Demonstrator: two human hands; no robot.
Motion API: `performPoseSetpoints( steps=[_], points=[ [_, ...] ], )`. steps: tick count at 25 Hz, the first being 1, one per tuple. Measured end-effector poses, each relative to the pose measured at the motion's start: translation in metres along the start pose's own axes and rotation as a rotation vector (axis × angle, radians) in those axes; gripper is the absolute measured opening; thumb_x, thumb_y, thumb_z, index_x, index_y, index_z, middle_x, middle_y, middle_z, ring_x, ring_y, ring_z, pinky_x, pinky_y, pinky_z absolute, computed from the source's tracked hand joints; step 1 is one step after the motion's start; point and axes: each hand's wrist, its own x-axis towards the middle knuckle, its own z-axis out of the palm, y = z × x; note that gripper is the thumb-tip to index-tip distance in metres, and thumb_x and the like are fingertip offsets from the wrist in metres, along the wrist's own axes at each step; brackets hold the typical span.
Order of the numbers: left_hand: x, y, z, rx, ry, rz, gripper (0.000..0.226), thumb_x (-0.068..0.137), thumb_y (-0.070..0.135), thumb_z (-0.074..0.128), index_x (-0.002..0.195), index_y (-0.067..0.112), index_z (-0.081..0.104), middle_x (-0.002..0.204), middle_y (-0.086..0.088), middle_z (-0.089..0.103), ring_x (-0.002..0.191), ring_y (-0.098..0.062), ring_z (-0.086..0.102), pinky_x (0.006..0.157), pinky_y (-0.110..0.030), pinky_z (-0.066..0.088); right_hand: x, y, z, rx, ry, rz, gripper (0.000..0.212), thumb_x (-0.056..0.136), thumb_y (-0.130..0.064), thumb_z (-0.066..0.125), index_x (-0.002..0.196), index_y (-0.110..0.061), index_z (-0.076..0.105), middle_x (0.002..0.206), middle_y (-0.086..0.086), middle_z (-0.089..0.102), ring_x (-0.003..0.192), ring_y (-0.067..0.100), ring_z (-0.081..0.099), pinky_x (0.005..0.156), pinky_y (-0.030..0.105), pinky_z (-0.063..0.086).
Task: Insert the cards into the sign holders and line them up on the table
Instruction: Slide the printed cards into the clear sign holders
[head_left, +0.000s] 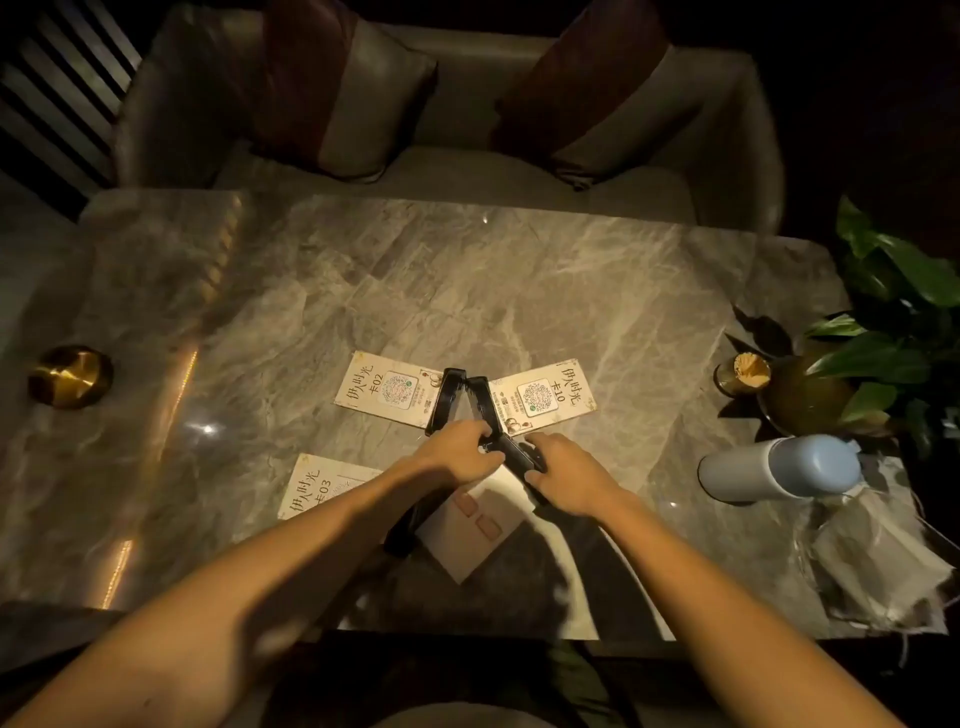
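Three printed cards lie face up on the marble table (519, 270): card 02 (387, 387), card 10 (545, 397), and card 03 (314, 486), which my left forearm partly hides. A pale card (478, 525) lies face down below my hands. Two black sign holders (444, 400) (480, 402) lie between cards 02 and 10. My left hand (462, 452) and my right hand (563, 475) both grip a third black sign holder (514, 454) just above the pale card. Another dark holder (402, 530) shows under my left forearm.
A brass dome (70, 375) sits at the left edge. On the right are a toothpick cup (743, 371), a potted plant (810, 395), a pale blue bottle (779, 467) lying on its side and crumpled plastic (872, 551). A sofa (457, 166) with cushions stands behind the table.
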Motion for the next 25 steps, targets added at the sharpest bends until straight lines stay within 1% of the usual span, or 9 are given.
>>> performPoseSetpoints(
  steps=[4,5,7,9,13,16,19,22,25],
  points=[
    [0.006,-0.014,0.021,0.042,-0.099,-0.151,0.056,0.089,0.042,0.062,0.136,0.013,0.054,0.134,-0.009,0.061,0.111,-0.022,0.06,0.082,-0.025,0.046,-0.005,0.011,0.017,-0.037,-0.008,0.129,0.035,0.095,-0.021,0.058,0.129,-0.012,0.057,0.116,0.016,0.066,0.101,0.033,0.064,0.083,0.041,0.053],
    [0.007,-0.017,0.027,0.05,-0.121,-0.176,0.056,0.091,0.042,0.062,0.138,0.013,0.052,0.135,-0.007,0.059,0.108,-0.02,0.059,0.08,-0.023,0.047,-0.005,0.013,0.021,-0.017,-0.012,0.137,0.035,0.095,-0.021,0.058,0.129,-0.011,0.057,0.116,0.016,0.066,0.102,0.032,0.064,0.081,0.039,0.052],
    [0.006,-0.021,0.035,0.034,-0.125,-0.168,0.05,0.094,0.039,0.062,0.136,0.014,0.051,0.128,-0.006,0.06,0.095,-0.013,0.056,0.064,-0.014,0.043,-0.005,0.015,0.024,0.02,-0.007,0.126,0.036,0.097,-0.02,0.058,0.131,-0.011,0.056,0.118,0.016,0.065,0.104,0.031,0.063,0.077,0.035,0.046],
    [0.005,-0.024,0.04,0.003,-0.095,-0.151,0.043,0.095,0.033,0.062,0.132,0.015,0.052,0.12,-0.005,0.06,0.093,-0.013,0.055,0.058,-0.014,0.041,-0.006,0.016,0.026,0.072,0.008,0.116,0.035,0.097,-0.018,0.058,0.132,-0.011,0.058,0.121,0.014,0.066,0.107,0.029,0.063,0.078,0.033,0.044],
    [0.01,-0.018,0.039,-0.124,-0.124,-0.188,0.012,0.093,0.023,0.058,0.097,0.013,0.064,0.097,-0.007,0.063,0.085,-0.015,0.059,0.065,-0.021,0.045,-0.02,0.026,0.031,0.249,0.104,0.188,0.027,0.097,-0.012,0.053,0.12,-0.018,0.065,0.114,0.007,0.071,0.105,0.026,0.066,0.088,0.037,0.052],
    [0.003,-0.007,0.035,-0.226,-0.114,-0.185,0.027,0.093,0.017,0.056,0.066,0.014,0.054,0.065,-0.002,0.048,0.064,-0.012,0.048,0.057,-0.022,0.038,-0.034,0.033,0.027,0.318,0.114,0.201,0.036,0.1,-0.011,0.048,0.134,-0.017,0.059,0.128,0.007,0.068,0.117,0.027,0.063,0.099,0.037,0.048],
    [0.003,0.005,0.034,-0.326,-0.111,-0.245,0.04,0.094,0.014,0.057,0.054,0.016,0.049,0.054,0.002,0.042,0.055,-0.012,0.043,0.054,-0.025,0.037,-0.044,0.038,0.016,0.344,0.151,0.173,0.053,0.095,0.002,0.045,0.144,-0.018,0.051,0.136,0.01,0.063,0.122,0.027,0.059,0.105,0.035,0.043],
    [0.012,0.015,0.033,-0.406,-0.043,-0.379,0.027,0.095,0.018,0.062,0.07,0.009,0.062,0.065,-0.003,0.06,0.06,-0.013,0.058,0.055,-0.026,0.047,-0.053,0.05,0.008,0.35,0.186,0.163,0.065,0.088,0.01,0.046,0.147,-0.017,0.05,0.141,0.01,0.057,0.129,0.025,0.053,0.109,0.032,0.04],
    [0.022,0.018,0.036,-0.558,-0.054,-0.461,0.016,0.096,0.016,0.064,0.096,0.001,0.068,0.087,-0.01,0.074,0.071,-0.015,0.07,0.063,-0.025,0.059,-0.063,0.062,0.01,0.318,0.147,0.151,0.06,0.092,0.002,0.055,0.146,-0.024,0.05,0.139,0.006,0.055,0.129,0.022,0.052,0.111,0.035,0.043]
  ],
)
